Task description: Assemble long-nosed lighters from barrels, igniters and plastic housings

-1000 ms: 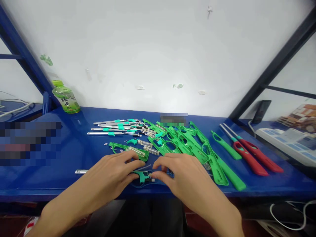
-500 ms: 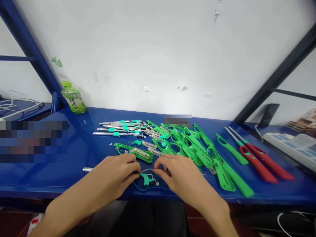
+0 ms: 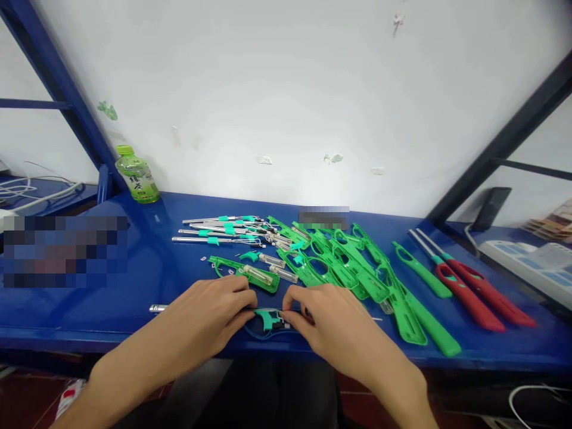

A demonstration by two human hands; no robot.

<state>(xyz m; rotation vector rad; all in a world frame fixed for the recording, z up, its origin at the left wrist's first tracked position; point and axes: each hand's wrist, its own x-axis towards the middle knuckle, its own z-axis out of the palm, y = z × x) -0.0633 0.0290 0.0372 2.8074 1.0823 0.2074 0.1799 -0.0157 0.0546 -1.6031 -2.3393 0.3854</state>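
Note:
In front of me at the table's front edge lies a lighter rod assembly, a silver metal tube [image 3: 157, 308] with a teal trigger [image 3: 269, 320] and a black part at its right end. My left hand [image 3: 218, 311] is closed around it, thumb and forefinger pinching just left of the trigger. My right hand [image 3: 328, 310] is closed in a pinch at the trigger's right side, on a thin tube largely hidden by the fingers. A thin pale end [image 3: 378, 319] pokes out beyond the right hand. Just behind the hands lies a green lighter shell half [image 3: 268, 285] holding a clear fuel tank [image 3: 258, 275].
Several rod assemblies [image 3: 210, 233] lie behind, beside loose clear tanks [image 3: 284, 273] and a pile of green shell halves [image 3: 357, 268]. Red-handled lighters [image 3: 469, 298] rest at the right. A green tea bottle [image 3: 138, 179] stands at the back left, against a white wall [image 3: 268, 89].
My right fingertips have come down closer to the trigger's right side. The thin tube that arched between my hands now lies lower. The view has shifted slightly.

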